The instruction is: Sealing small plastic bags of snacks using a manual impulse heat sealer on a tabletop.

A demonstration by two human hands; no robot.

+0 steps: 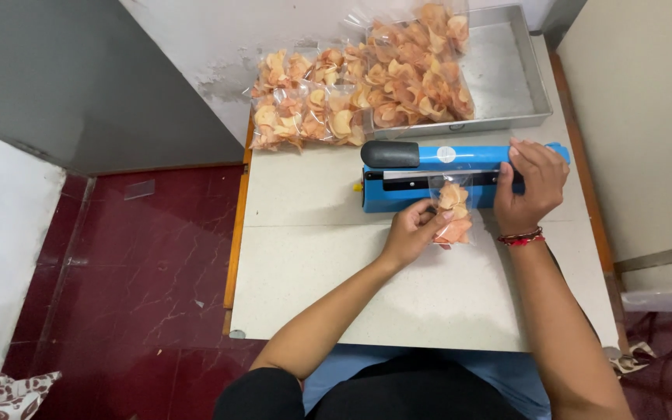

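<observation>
Left hand [410,232] pinches small clear bag of chips [453,211], fingers closed on bag's left edge; bag lies just right of fingertips, top edge tucked under sealer bar. Right hand [529,183] clasps blue heat sealer [429,175] arm, fingers curled over it, just right of bag. Beyond sealer: filled chip bags [313,109] on white table [336,264], more heaped in metal tray [507,78].

Small clear bag of orange-pink chips [453,211], its open top laid between the jaws of a blue heat sealer [429,176] lying lengthwise on the desk [336,264].
</observation>
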